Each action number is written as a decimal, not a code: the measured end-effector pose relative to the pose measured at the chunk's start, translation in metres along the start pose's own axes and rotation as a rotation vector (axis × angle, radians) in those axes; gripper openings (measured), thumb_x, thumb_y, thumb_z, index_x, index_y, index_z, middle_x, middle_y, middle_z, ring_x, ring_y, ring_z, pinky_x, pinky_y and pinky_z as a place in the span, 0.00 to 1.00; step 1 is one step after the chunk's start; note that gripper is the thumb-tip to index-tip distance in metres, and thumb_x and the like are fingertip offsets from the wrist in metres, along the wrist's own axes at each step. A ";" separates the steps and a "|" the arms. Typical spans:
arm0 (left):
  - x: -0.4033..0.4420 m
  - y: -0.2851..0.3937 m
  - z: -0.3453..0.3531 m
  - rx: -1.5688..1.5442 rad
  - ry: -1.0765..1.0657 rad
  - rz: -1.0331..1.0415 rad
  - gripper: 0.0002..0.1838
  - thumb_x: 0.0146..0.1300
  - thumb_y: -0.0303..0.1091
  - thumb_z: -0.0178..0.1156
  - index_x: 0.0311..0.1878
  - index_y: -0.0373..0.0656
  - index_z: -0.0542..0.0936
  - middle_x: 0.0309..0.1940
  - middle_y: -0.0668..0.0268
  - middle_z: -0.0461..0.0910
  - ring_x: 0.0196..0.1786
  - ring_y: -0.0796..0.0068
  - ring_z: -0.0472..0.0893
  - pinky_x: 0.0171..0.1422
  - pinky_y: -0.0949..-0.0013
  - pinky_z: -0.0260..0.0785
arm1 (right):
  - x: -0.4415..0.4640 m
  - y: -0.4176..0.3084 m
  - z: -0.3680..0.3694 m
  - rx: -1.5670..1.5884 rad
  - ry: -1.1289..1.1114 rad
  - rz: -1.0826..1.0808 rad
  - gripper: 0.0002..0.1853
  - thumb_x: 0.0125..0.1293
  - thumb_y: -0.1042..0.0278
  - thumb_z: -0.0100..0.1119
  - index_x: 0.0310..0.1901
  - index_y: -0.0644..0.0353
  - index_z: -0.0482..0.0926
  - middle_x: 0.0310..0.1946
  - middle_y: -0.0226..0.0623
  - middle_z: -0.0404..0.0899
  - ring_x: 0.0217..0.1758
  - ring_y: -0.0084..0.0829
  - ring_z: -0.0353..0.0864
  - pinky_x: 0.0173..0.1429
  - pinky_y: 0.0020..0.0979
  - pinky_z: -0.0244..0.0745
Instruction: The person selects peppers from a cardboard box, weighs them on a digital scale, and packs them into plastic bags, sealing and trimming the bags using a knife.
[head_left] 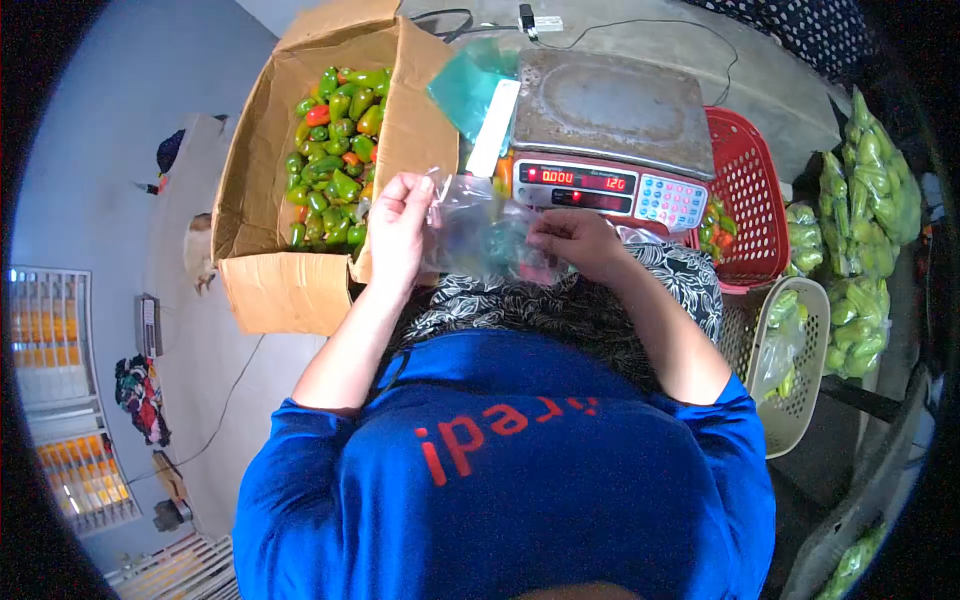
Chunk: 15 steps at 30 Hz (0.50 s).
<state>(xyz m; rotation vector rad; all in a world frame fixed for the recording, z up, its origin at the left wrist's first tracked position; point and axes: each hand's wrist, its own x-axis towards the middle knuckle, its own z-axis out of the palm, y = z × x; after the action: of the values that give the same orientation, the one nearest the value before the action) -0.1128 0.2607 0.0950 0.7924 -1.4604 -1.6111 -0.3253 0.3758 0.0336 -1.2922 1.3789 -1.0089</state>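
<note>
A clear plastic bag is stretched between my two hands above my lap. My left hand pinches its upper left edge. On the other side my right hand grips the bag's right edge, fingers bent together. The bag looks flat, and coloured shapes show through it. Just beyond the hands stands a digital scale with a bare metal plate and a lit red display. To the left of my left hand, an open cardboard box holds many green and red peppers.
Right of the scale stands a red basket with some peppers inside. Nearer me is a cream basket with a bag in it. Filled bags of green produce lie at far right. A teal plastic sheet lies behind the scale's left side.
</note>
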 end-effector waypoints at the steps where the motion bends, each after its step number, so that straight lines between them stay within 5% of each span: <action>1: 0.001 0.000 -0.002 0.012 0.044 0.022 0.08 0.67 0.35 0.54 0.33 0.43 0.74 0.23 0.77 0.72 0.25 0.89 0.67 0.30 0.82 0.60 | -0.002 -0.011 -0.001 0.072 -0.018 0.079 0.09 0.62 0.65 0.60 0.37 0.61 0.80 0.25 0.25 0.77 0.29 0.16 0.72 0.34 0.24 0.69; 8: 0.011 -0.001 -0.010 0.109 0.087 0.128 0.08 0.67 0.33 0.55 0.31 0.44 0.73 0.24 0.78 0.72 0.26 0.91 0.64 0.31 0.83 0.57 | 0.000 0.006 0.003 -0.116 -0.093 -0.102 0.11 0.60 0.61 0.63 0.37 0.60 0.80 0.25 0.25 0.76 0.30 0.16 0.72 0.36 0.23 0.69; 11: 0.013 0.004 -0.013 0.088 0.083 0.166 0.08 0.68 0.34 0.53 0.32 0.44 0.73 0.26 0.78 0.72 0.27 0.91 0.65 0.32 0.82 0.58 | 0.002 -0.004 -0.009 0.039 0.119 0.093 0.10 0.60 0.63 0.63 0.37 0.59 0.79 0.27 0.25 0.77 0.32 0.17 0.73 0.38 0.23 0.69; 15: 0.013 0.006 -0.019 0.099 0.123 0.203 0.09 0.68 0.35 0.53 0.32 0.43 0.72 0.26 0.77 0.72 0.28 0.90 0.66 0.34 0.82 0.60 | -0.001 -0.013 -0.018 0.157 0.118 0.077 0.07 0.61 0.64 0.61 0.35 0.59 0.78 0.26 0.23 0.75 0.31 0.15 0.70 0.37 0.21 0.67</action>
<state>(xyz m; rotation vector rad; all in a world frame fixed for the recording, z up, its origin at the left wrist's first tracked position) -0.1020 0.2398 0.0992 0.7588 -1.4905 -1.3251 -0.3401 0.3747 0.0501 -1.0702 1.3977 -1.1318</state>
